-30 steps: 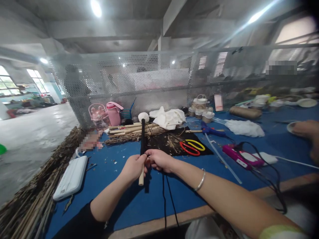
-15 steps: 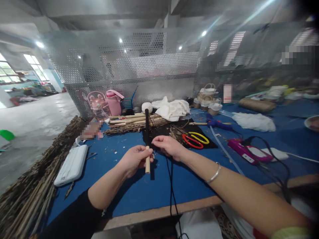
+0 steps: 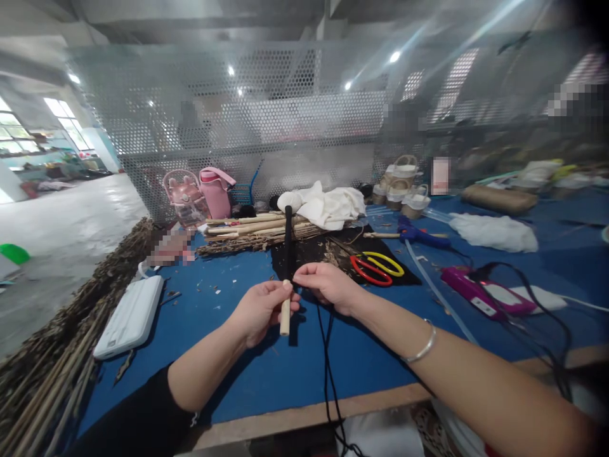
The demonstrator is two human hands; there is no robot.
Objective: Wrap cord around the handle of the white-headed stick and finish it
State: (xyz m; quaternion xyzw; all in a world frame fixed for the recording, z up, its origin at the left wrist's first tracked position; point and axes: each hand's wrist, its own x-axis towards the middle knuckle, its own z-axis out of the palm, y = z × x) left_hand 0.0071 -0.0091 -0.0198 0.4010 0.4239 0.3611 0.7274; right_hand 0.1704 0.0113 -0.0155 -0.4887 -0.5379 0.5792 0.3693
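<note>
A pale wooden stick is gripped between the thumb and fingers of my left hand. Its far part is covered in a black wrapping and points away from me over the table. Close beside it on the right, my right hand is closed in a pinch at the edge of the wrapping. Thin black cord runs from under that hand down over the table's front edge. The pinched part is too small to see clearly, but it appears to be this cord.
Scissors with red and yellow handles lie on a black cloth beyond my right hand. Dry stalks and white cloth are behind. A white power bank lies left; a blue glue gun and purple device lie right.
The view has shifted slightly. My right fingertips have come closer to the stick, at the near end of the black wrapping. My left hand keeps its hold on the stick.
</note>
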